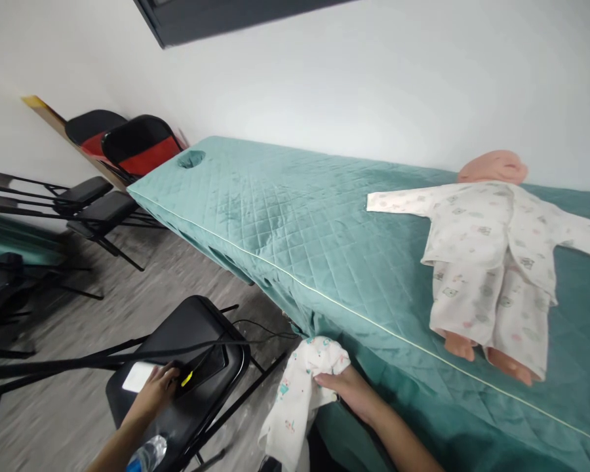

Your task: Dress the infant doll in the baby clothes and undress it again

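Observation:
My right hand (pixel 347 387) is closed around a white baby garment (pixel 295 403) with small coloured prints, which hangs down in front of the bed's side. Over the black folding chair's seat (pixel 172 334), my left hand (pixel 157 390) has its fingers curled together; what they grip, if anything, is hidden. Beside that hand lie a white flat rectangular object (pixel 138 377) and a dark flat object (pixel 209 367), with a small yellow piece (pixel 187 379) near the fingertips. A baby doll (pixel 494 167) in a white printed top (pixel 476 219) and trousers (pixel 465 298) lies on the bed.
The green quilted bed (pixel 285 203) runs along the wall and has a face hole (pixel 191 159) at its far end. A clear bottle (pixel 152 452) is at the near chair's edge. Dark cords (pixel 260 328) trail behind this chair. More folding chairs (pixel 142 147) stand at the left.

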Demonstrator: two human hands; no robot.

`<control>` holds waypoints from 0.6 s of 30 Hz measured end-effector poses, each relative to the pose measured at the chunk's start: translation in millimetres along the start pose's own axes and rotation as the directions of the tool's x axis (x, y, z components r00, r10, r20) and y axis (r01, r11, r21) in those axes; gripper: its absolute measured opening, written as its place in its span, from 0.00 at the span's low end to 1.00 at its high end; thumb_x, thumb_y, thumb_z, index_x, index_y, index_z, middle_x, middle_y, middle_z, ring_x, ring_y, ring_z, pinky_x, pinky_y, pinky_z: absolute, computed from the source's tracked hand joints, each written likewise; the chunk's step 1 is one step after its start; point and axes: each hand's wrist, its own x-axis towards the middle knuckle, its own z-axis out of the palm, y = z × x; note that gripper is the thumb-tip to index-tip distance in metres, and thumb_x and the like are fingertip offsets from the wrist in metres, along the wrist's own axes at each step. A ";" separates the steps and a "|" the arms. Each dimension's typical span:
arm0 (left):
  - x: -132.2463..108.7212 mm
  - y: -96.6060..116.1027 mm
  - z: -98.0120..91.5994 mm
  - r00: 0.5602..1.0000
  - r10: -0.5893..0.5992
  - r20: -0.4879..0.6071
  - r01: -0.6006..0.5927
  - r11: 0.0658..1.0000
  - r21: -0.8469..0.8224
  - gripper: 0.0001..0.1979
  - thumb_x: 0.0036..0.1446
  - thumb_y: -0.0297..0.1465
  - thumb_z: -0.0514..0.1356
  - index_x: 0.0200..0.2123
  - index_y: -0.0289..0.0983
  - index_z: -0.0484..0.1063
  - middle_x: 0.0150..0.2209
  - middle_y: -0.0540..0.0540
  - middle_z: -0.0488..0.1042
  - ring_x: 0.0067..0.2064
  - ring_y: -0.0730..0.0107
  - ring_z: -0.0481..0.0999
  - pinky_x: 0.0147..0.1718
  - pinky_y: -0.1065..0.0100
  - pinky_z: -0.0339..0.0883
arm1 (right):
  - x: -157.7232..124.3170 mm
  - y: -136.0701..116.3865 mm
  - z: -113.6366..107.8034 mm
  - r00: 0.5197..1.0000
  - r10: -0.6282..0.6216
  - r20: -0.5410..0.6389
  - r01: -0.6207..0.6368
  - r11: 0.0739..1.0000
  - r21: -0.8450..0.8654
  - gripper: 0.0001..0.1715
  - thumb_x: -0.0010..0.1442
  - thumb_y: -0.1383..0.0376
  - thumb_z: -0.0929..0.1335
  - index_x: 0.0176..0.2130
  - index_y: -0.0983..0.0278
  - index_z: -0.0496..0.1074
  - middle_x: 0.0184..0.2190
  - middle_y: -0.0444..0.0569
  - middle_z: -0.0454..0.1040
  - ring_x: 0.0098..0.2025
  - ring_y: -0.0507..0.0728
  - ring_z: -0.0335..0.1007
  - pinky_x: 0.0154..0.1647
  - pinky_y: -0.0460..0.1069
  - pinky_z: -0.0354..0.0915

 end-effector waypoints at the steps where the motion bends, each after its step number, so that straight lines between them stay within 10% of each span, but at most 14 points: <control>1: 0.5 0.7 -1.5 1.000 -0.015 0.012 0.015 1.000 -0.002 0.17 0.55 0.34 0.52 0.39 0.41 0.80 0.53 0.41 0.80 0.55 0.52 0.79 0.62 0.51 0.68 | 0.2 0.8 -0.4 1.000 0.005 -0.006 -0.005 1.000 0.003 0.34 0.51 0.55 0.78 0.55 0.60 0.75 0.56 0.51 0.77 0.62 0.64 0.69 0.69 0.59 0.56; 18: -1.6 21.9 -25.7 0.996 -0.087 0.014 0.088 0.991 -0.097 0.16 0.53 0.33 0.53 0.38 0.39 0.79 0.45 0.41 0.82 0.51 0.53 0.78 0.53 0.59 0.71 | -3.2 -1.0 1.7 0.999 0.015 -0.029 -0.015 1.000 0.000 0.36 0.48 0.50 0.79 0.54 0.59 0.76 0.56 0.52 0.78 0.64 0.67 0.68 0.70 0.63 0.54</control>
